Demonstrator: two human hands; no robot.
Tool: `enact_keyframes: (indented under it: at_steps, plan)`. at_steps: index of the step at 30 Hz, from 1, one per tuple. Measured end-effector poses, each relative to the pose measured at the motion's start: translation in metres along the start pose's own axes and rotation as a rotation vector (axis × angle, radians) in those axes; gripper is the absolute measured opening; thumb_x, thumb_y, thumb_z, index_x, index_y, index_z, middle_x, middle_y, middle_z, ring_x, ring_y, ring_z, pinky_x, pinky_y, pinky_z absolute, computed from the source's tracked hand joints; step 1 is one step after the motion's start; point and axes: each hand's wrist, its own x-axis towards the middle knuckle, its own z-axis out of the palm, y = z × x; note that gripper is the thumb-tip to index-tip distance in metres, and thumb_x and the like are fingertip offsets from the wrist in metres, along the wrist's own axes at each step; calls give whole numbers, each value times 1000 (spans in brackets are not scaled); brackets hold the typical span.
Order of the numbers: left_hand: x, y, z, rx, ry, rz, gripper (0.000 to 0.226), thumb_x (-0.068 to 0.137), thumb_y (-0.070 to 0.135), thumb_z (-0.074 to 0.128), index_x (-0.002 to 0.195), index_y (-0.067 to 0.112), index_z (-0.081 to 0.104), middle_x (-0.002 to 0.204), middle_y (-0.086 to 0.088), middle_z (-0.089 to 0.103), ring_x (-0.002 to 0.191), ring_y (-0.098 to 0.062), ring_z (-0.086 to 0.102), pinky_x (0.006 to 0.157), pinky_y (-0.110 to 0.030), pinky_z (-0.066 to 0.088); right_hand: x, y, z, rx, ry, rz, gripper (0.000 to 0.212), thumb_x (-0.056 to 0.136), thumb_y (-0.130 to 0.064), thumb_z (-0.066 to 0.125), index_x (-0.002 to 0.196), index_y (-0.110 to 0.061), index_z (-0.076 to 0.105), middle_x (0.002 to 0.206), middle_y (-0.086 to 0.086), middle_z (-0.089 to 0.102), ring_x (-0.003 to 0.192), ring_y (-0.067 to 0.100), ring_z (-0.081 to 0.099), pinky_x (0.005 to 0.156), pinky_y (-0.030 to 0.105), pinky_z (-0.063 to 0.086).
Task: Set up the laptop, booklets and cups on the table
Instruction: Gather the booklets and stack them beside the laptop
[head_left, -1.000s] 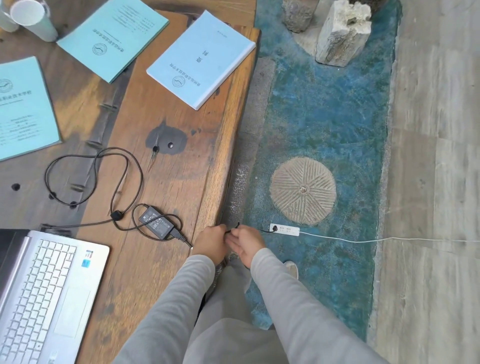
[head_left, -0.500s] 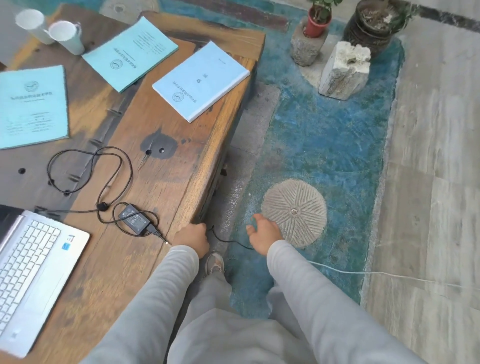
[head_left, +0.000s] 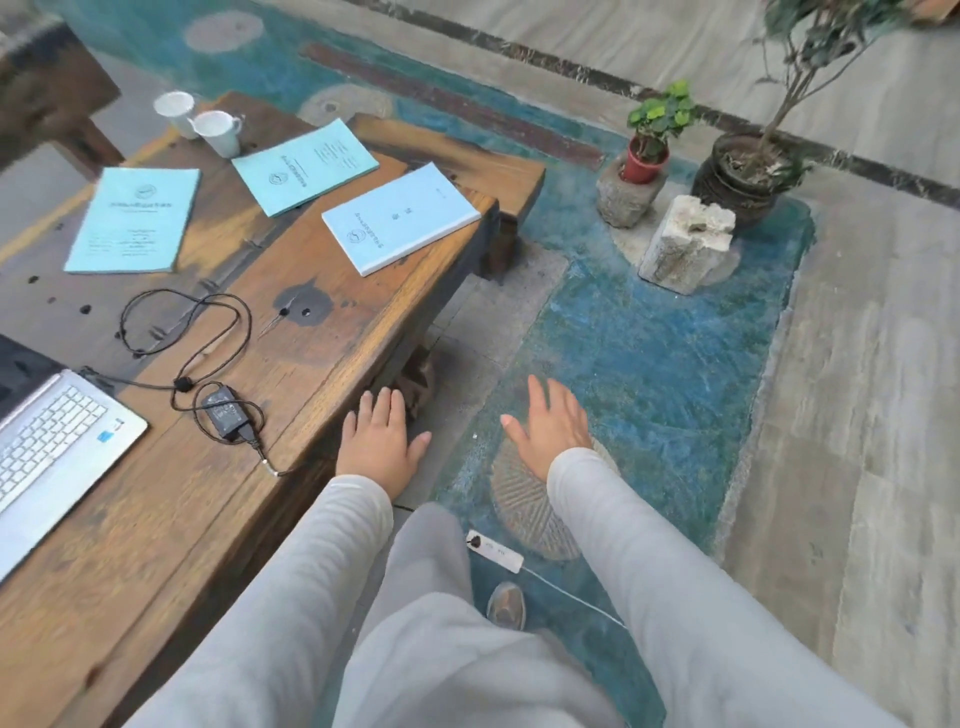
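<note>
A silver laptop (head_left: 49, 447) lies open at the left edge of the wooden table (head_left: 322, 358). Its black power brick (head_left: 224, 413) and looped cable (head_left: 182, 332) rest beside it. Three light-blue booklets lie further back: one at the left (head_left: 136, 221), one in the middle (head_left: 305, 165), one near the table's right edge (head_left: 400, 217). Two white cups (head_left: 221, 132) stand at the far corner. My left hand (head_left: 376, 439) hovers open at the table's right edge. My right hand (head_left: 550, 423) is open over the blue floor, holding nothing.
A white power strip (head_left: 494, 552) with a plug in it lies on the floor by my legs. A round stone inlay (head_left: 524, 509) is under my right arm. Two potted plants (head_left: 647, 137) and stone blocks (head_left: 685, 244) stand at the back right.
Both hands let go of the black cable and plug, then rose and spread open. The view lifted, so the power strip now sits lower and the plants appear.
</note>
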Motion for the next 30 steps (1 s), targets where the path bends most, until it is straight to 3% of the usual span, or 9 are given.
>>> enact_keyframes:
  at_steps: [7, 17, 30]
  plan:
    - [9, 20, -9, -38, 161, -57, 85, 100, 65, 21, 161, 11, -3, 170, -11, -5, 156, -32, -4, 125, -52, 10, 16, 4, -23, -120, 148, -104, 81, 97, -64, 32, 160, -18, 9, 166, 19, 8, 154, 35, 2, 122, 54, 5]
    - [63, 5, -20, -37, 316, -145, 91, 95, 73, 21, 161, 13, 2, 169, -14, -9, 155, -36, -10, 121, -64, 6, 76, -12, -53, -252, 284, -244, 88, 89, -79, 18, 160, -31, -4, 166, 21, -6, 154, 37, -7, 121, 60, 1]
    - [250, -37, -57, -80, 236, -259, 94, 91, 77, 10, 159, 17, -16, 166, -10, -23, 152, -35, -23, 121, -64, -3, 282, -72, -99, -372, 192, -296, 87, 89, -79, 12, 159, -31, -7, 166, 21, -10, 153, 38, -11, 121, 60, -6]
